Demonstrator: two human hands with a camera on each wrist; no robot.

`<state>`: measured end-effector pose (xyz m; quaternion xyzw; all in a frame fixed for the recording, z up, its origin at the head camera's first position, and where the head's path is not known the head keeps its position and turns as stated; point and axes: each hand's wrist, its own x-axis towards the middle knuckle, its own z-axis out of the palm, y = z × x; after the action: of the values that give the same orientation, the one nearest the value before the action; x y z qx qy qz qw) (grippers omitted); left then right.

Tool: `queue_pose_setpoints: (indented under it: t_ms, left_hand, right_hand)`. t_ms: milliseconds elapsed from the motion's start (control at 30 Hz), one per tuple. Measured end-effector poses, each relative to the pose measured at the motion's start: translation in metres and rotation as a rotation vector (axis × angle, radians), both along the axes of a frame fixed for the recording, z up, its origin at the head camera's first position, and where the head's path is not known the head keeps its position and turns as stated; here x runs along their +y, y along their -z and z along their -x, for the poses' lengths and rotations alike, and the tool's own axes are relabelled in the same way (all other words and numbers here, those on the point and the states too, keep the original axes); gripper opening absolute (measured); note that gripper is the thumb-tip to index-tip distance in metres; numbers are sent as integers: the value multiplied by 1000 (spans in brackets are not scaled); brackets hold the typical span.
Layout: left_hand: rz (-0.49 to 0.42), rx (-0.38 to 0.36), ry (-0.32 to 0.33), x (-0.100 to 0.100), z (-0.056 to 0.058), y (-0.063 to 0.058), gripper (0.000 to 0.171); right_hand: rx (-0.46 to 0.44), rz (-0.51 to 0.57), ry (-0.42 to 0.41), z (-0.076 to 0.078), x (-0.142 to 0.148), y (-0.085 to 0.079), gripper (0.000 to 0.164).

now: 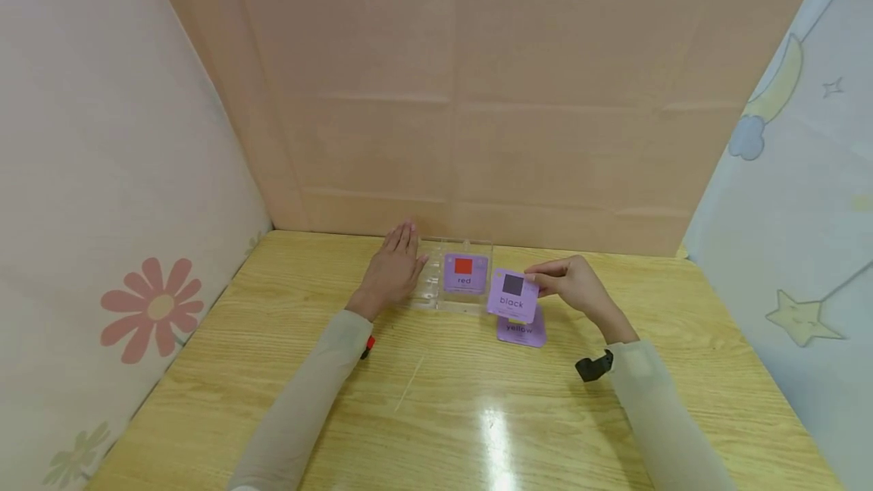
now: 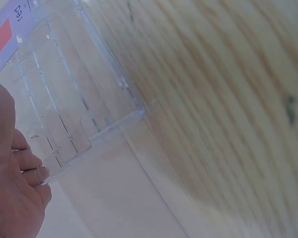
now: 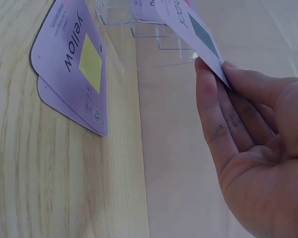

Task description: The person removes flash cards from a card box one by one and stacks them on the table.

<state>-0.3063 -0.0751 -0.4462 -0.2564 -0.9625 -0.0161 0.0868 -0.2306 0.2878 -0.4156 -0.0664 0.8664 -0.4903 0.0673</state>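
A clear plastic card holder (image 1: pixel 430 295) with stepped slots stands near the back of the table, a purple "red" card (image 1: pixel 465 283) standing in it. My left hand (image 1: pixel 394 273) rests at the holder's left end, fingers extended; in the left wrist view the fingertips (image 2: pixel 41 174) touch its edge. Between thumb and fingers, my right hand (image 1: pixel 580 290) pinches a purple "black" card (image 1: pixel 511 300) by its right edge, raised just right of the holder. Below it, a "yellow" card (image 3: pixel 79 59) lies on the table, with another card's edge showing underneath.
The wooden table (image 1: pixel 436 415) meets a tan backdrop (image 1: pixel 450 97) just behind the holder. Patterned cloth walls (image 1: pixel 61 173) stand on both sides. A black wrist device (image 1: pixel 593 367) sits below my right hand, at the sleeve.
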Motion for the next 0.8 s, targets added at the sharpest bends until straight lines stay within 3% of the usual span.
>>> queue_pose_setpoints:
  t_ms: [800]
  left_hand:
    - [0,3,1,4,-2,-3,71]
  right_hand:
    - [-72,3,-5,3,17,19,34]
